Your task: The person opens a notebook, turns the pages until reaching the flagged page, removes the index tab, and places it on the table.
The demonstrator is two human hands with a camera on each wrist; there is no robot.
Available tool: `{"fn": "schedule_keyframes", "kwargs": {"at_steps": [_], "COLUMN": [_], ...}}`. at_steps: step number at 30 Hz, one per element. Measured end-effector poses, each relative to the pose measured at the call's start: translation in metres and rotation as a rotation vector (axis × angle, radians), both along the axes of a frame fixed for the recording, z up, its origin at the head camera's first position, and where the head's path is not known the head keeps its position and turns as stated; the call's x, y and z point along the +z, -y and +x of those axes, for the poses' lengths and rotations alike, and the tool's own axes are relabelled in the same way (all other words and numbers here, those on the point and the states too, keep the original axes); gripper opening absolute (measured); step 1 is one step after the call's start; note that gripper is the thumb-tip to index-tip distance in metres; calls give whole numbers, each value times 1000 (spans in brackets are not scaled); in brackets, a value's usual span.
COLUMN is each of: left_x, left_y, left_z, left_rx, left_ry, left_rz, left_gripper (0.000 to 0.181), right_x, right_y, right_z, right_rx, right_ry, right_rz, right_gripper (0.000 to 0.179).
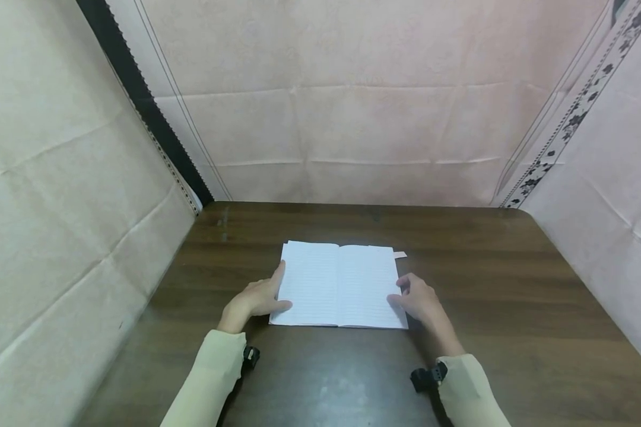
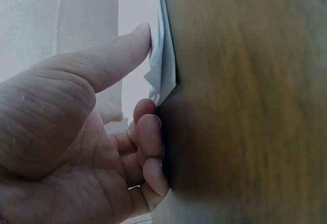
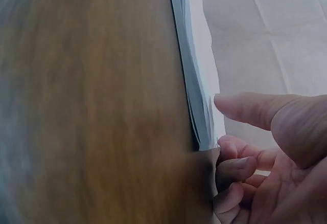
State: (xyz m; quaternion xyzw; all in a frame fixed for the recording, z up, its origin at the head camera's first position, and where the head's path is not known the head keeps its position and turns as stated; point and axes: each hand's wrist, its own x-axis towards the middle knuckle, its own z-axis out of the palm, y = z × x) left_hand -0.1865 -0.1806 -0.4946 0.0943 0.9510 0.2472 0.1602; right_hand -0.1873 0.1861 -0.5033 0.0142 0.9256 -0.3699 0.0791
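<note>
An open notebook (image 1: pixel 311 284) with white lined pages lies on the brown table, its spine fold running down the middle. At its left edge, my left hand (image 1: pixel 259 298) holds the notebook, thumb over the page; the left wrist view shows this thumb (image 2: pixel 122 55) against the paper and the other fingers bent by the lower corner. My right hand (image 1: pixel 419 299) holds the right edge in a similar way. In the right wrist view its thumb (image 3: pixel 250 107) touches the page side, and its fingers curl beside the page edges (image 3: pixel 196 91). The fingertips under the edges are partly hidden.
A small white tab (image 1: pixel 400 255) sticks out at the notebook's upper right. The wooden table (image 1: pixel 342 379) has pale cloth walls (image 1: pixel 352 130) behind it and on both sides. Each wrist carries a black strapped device (image 1: pixel 429 377).
</note>
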Motion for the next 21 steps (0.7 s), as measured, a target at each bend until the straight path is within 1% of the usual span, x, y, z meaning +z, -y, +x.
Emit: {"fn": "schedule_keyframes", "kwargs": {"at_steps": [7,13,16,21], "left_x": [1,-1,-1,2], "left_y": [0,0,0,0], "left_z": [-1,-3,-3,-3], "left_rx": [-5,-7,-10,-28], "left_ry": [3,-1,9,10], "left_rz": [-2,-6,-25,-61], "left_gripper": [102,100,94,82], "right_x": [0,3,4,5], "right_y": [-2,-1,0,1], "right_z": [-2,-2,-3,-6], "right_rx": [21,13,3,26], "right_ry": [20,49,75,80], "right_rz": [22,38,41,44], "right_gripper": [53,57,57,55]}}
